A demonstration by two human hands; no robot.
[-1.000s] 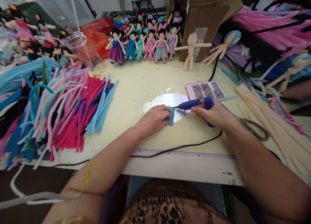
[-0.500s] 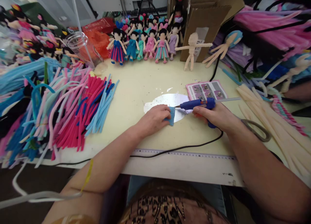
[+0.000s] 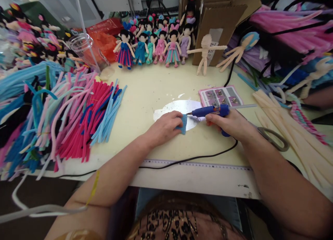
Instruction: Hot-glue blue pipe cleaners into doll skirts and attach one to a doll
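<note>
Blue ribbed piece (image 3: pixel 184 125) is at the silvery patch (image 3: pixel 169 108) on the table (image 3: pixel 137 101), pinched in the left hand (image 3: pixel 166 126). Right hand (image 3: pixel 230 123) has fingers wrapped round the glue gun (image 3: pixel 211 110), nozzle at the piece's top edge, contact unclear. Picture card (image 3: pixel 229 94) just behind the gun, doll row (image 3: pixel 160 47) at back.
</note>
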